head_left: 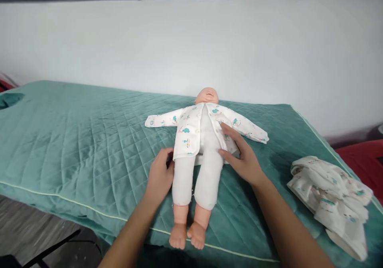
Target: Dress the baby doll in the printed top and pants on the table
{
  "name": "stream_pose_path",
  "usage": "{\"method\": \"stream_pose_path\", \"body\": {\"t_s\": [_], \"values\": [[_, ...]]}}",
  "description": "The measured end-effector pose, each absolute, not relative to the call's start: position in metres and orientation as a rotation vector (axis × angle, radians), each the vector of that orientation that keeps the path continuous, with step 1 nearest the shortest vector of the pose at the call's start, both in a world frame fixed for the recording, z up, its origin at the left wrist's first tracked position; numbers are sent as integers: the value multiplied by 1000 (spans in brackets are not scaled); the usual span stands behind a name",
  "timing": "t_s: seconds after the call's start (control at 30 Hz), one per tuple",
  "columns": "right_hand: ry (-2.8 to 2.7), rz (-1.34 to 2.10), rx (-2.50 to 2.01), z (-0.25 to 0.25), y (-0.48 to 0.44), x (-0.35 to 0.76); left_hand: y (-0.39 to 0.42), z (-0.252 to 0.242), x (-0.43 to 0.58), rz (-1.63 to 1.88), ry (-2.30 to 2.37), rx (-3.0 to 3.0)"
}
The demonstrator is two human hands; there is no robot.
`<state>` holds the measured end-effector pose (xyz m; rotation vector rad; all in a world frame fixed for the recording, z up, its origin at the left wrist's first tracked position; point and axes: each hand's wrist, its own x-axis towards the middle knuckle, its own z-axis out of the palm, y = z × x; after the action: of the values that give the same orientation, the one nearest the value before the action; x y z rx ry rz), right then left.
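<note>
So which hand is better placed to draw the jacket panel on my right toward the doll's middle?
Probably the right hand: its index finger and thumb are at that panel, by its inner edge. The left hand is lower, across the doll, near the opposite panel.

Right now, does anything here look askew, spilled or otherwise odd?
Slightly: the jacket on the doll lies open in front, one panel flat, the other rumpled beneath the right hand. At right, patterned cloth lies crumpled on the green cover. I see no spill or damage.
</note>
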<state>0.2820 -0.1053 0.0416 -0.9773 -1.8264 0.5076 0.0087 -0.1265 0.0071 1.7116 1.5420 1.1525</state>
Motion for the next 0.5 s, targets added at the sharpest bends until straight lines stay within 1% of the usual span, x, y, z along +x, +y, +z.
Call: {"method": "stream_pose_path", "body": {"t_s": [0.17, 0.4, 0.5], "values": [[-1714, 357, -1159, 26, -121, 293, -128, 4, 4, 1053, 1507, 1858], [-1726, -97, -1302, 18, -114, 284, -129, 4, 6, 980, 1524, 2013], [-1733, -229, -1331, 23, -108, 281, -129, 4, 7, 982, 1549, 2033]]}}
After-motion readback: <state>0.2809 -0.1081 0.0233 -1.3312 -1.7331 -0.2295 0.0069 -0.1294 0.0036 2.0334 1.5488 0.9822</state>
